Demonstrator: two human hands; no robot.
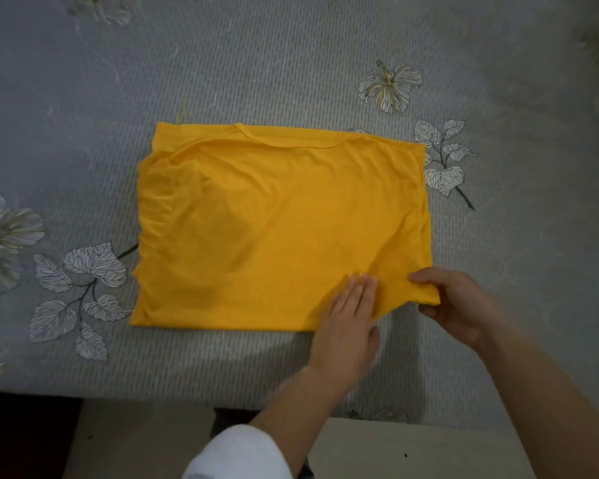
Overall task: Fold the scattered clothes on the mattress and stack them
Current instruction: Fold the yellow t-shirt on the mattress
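A yellow shirt [277, 229] lies folded into a rough rectangle in the middle of the grey flowered mattress [256, 70], its neckline along the far edge. My left hand [348, 326] rests flat with straight fingers on the shirt's near right part. My right hand [453, 302] pinches the shirt's near right corner between thumb and fingers, and that corner is lifted slightly off the mattress.
The mattress's near edge [153, 392] runs across the lower part of the view, with pale floor [135, 444] below it. A white sleeve [236, 458] shows at the bottom. No other clothes are in sight.
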